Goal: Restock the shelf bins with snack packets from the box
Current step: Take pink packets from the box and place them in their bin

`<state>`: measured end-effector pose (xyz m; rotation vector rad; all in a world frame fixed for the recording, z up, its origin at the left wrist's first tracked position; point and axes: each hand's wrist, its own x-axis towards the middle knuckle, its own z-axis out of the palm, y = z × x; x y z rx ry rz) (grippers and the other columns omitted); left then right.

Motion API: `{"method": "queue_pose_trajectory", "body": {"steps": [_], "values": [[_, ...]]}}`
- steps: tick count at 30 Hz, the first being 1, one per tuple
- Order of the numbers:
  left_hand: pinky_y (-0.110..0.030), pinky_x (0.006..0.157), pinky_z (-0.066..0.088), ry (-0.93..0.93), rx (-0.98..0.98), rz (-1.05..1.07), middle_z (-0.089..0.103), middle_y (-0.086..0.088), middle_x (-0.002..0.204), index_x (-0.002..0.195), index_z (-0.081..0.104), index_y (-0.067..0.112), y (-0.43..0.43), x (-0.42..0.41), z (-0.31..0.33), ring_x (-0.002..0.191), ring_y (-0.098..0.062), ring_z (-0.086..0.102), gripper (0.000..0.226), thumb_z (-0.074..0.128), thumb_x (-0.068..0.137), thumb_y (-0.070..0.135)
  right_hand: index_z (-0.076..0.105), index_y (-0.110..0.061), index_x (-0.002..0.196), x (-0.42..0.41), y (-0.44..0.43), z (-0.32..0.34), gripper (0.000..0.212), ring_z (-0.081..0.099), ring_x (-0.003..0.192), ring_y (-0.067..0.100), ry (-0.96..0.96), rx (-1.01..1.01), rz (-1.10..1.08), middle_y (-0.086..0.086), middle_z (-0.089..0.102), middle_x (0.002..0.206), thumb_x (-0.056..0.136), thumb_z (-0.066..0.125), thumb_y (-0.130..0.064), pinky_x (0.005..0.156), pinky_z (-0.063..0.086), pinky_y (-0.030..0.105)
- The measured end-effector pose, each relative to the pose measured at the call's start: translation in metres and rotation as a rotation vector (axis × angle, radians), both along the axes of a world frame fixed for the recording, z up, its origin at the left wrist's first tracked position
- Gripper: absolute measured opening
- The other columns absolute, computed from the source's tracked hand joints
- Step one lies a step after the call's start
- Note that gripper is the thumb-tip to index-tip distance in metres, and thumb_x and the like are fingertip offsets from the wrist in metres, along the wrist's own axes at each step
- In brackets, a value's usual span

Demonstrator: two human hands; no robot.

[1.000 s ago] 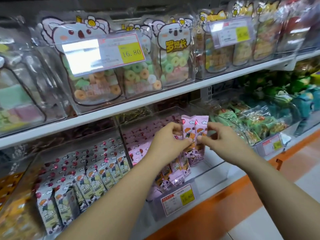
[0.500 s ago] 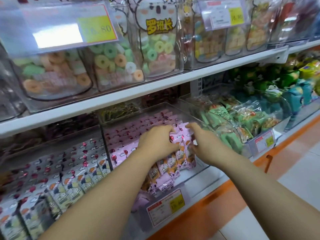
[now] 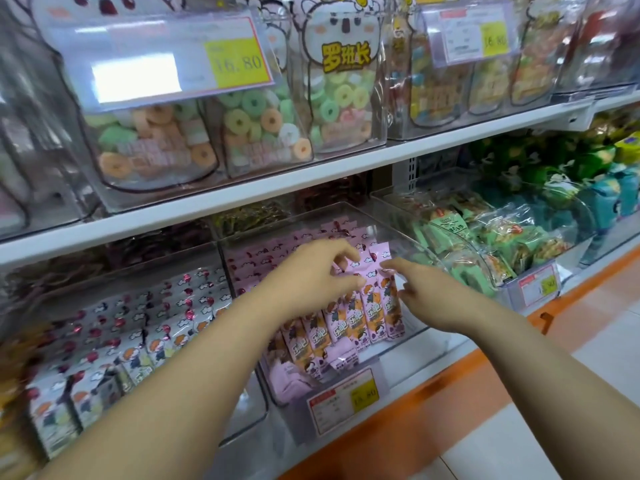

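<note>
pink pkts (image 3: 375,306) w/ orange print, yellow tag (image 3: 363,396)

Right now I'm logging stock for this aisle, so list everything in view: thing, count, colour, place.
pink snack packets: many, pink and orange, middle clear bin, lower shelf
white snack packets: many, white, left bin
green snack packets: many, green, right bin
ring candy bags: several, pastel, upper shelf bins
price tags: four seen, white and yellow, on bin fronts
left hand: fingers on the pink packets
right hand: beside those packets, fingertips near their tops
</note>
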<state>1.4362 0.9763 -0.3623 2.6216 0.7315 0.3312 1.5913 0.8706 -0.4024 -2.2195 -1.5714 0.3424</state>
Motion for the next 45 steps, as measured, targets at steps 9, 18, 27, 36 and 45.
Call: {"method": "queue_pose_trajectory", "body": {"steps": [9, 18, 27, 36, 45], "values": [[-0.005, 0.061, 0.032, 0.453, -0.075, -0.246, 0.055, 0.016, 0.090, 0.126, 0.057, 0.035, -0.030, -0.038, 0.004, 0.070, 0.006, 0.049, 0.040, 0.066, 0.087, 0.041, 0.050, -0.023, 0.134, -0.017, -0.020, 0.006, 0.041, 0.053, 0.119, 0.014, 0.025, 0.232, 0.061, -0.004, 0.055, 0.134, 0.095, 0.052, -0.013, 0.098, 0.044, 0.031], [-0.036, 0.078, 0.054, -0.155, -0.413, -0.019, 0.067, 0.002, 0.096, 0.092, 0.063, 0.026, -0.010, -0.059, 0.020, 0.072, -0.012, 0.063, 0.021, 0.060, 0.088, 0.006, 0.063, -0.027, 0.108, -0.026, -0.031, 0.012, 0.023, 0.063, 0.085, -0.003, 0.352, 0.434, 0.093, -0.019, 0.064, 0.100, 0.093, 0.057, -0.010, 0.075, 0.048, 0.009], [-0.022, 0.064, 0.058, -0.554, -0.872, 0.091, 0.069, -0.005, 0.082, 0.093, 0.058, 0.013, -0.014, -0.048, 0.014, 0.070, -0.015, 0.070, 0.019, 0.054, 0.090, -0.005, 0.060, -0.019, 0.110, -0.021, -0.033, 0.018, 0.037, 0.070, 0.083, 0.018, 0.897, 0.598, 0.065, 0.003, 0.069, 0.086, 0.075, 0.070, -0.022, 0.069, 0.057, 0.024], [-0.020, 0.089, 0.042, -0.213, -0.057, 0.092, 0.059, 0.010, 0.116, 0.122, 0.056, 0.026, -0.004, 0.007, -0.002, 0.100, -0.005, 0.055, 0.033, 0.061, 0.091, 0.018, 0.058, -0.033, 0.094, 0.015, -0.040, 0.029, 0.035, 0.063, 0.085, 0.009, 0.272, 0.759, -0.109, -0.009, 0.066, 0.092, 0.077, 0.076, -0.008, 0.078, 0.052, 0.025], [-0.040, 0.098, 0.037, 0.198, 0.330, 0.083, 0.052, 0.001, 0.134, 0.134, 0.047, 0.028, 0.000, 0.072, -0.033, 0.125, -0.025, 0.046, 0.055, 0.066, 0.085, 0.042, 0.060, -0.020, 0.117, 0.024, -0.035, 0.022, 0.038, 0.053, 0.094, 0.014, -0.098, 0.467, -0.048, -0.008, 0.054, 0.095, 0.081, 0.070, -0.010, 0.086, 0.045, 0.033]]}}
